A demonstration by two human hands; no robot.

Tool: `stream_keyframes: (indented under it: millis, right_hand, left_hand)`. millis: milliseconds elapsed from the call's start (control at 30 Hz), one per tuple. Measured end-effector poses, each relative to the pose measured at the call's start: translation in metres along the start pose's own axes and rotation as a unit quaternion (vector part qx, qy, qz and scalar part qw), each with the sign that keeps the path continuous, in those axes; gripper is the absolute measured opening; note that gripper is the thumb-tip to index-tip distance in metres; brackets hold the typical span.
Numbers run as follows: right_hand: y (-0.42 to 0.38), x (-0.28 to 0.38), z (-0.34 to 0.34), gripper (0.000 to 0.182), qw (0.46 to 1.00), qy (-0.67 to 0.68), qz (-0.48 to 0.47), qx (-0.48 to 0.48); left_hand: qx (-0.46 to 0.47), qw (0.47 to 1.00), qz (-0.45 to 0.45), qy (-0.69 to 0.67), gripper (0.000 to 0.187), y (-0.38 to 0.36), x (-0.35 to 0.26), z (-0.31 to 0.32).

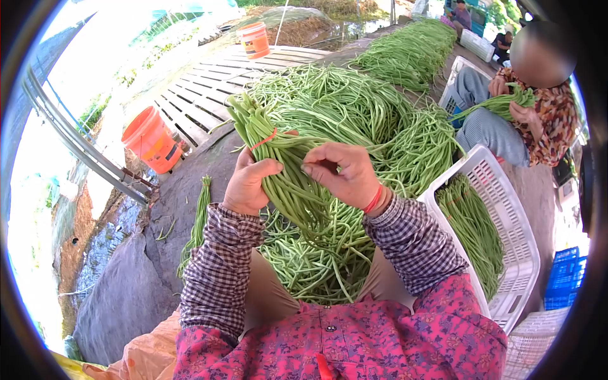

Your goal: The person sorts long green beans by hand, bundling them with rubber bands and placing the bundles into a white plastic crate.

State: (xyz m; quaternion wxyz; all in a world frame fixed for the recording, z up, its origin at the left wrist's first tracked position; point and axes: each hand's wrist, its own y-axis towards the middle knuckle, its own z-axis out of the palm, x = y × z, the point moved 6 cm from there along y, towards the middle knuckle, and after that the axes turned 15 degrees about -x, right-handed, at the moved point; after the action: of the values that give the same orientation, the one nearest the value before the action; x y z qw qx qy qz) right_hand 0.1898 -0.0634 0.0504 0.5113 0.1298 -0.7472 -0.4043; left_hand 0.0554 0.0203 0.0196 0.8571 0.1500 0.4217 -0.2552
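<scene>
One bean bundle (pixel 292 190), left hand (pixel 247 189) clamped round it (far side hidden), right hand (pixel 348 175) beside, grip unclear.

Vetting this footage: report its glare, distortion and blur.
Head view: glare whitens the upper left, beyond the nearer orange bucket; head view: wide-lens distortion, with a black rounded border; head view: a blurred patch covers the head of the seated person, while the bean bundle in the left hand looks fairly sharp.
</scene>
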Motion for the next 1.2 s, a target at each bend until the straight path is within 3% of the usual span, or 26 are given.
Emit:
stream_keyframes:
  millis: [100,300,400,533,600,700,833,933,1200]
  right_hand:
    - [-0.007,0.002,0.010,0.013,0.998,-0.016,0.041,0.054]
    - [-0.005,-0.008,0.009,0.017,0.994,-0.106,-0.009,-0.021]
    - [-0.005,-0.007,0.008,0.018,0.996,-0.070,0.046,0.015]
    - [-0.012,-0.014,0.014,0.019,0.991,-0.135,0.008,-0.006]
    - [-0.016,-0.015,0.017,0.022,0.985,-0.169,-0.009,-0.029]
    - [-0.019,-0.017,0.021,0.024,0.991,-0.123,-0.007,-0.058]
    - [-0.017,-0.031,0.022,0.024,0.989,0.040,0.143,0.012]
    - [-0.019,-0.034,0.023,0.018,0.973,0.073,0.215,0.035]
    - [-0.021,-0.041,0.027,0.014,0.976,0.088,0.183,0.083]
  left_hand:
    - [0.001,1.000,0.009,0.000,0.058,-0.001,-0.001,0.002]
    - [-0.019,0.999,0.030,-0.034,0.058,-0.002,-0.004,0.006]
    - [-0.011,0.998,0.052,-0.023,0.058,-0.003,-0.002,0.008]
    - [0.010,0.999,0.034,-0.010,0.056,-0.004,0.002,0.009]
    - [-0.022,0.998,0.057,-0.020,0.058,-0.002,0.007,0.006]
    - [-0.044,0.994,0.095,0.004,0.060,-0.004,0.011,0.005]
    - [-0.043,0.993,0.106,0.024,0.062,-0.012,0.012,0.010]
    - [-0.052,0.992,0.115,0.028,0.060,-0.014,0.012,0.011]
    - [-0.080,0.986,0.136,0.061,0.055,-0.011,0.021,-0.001]
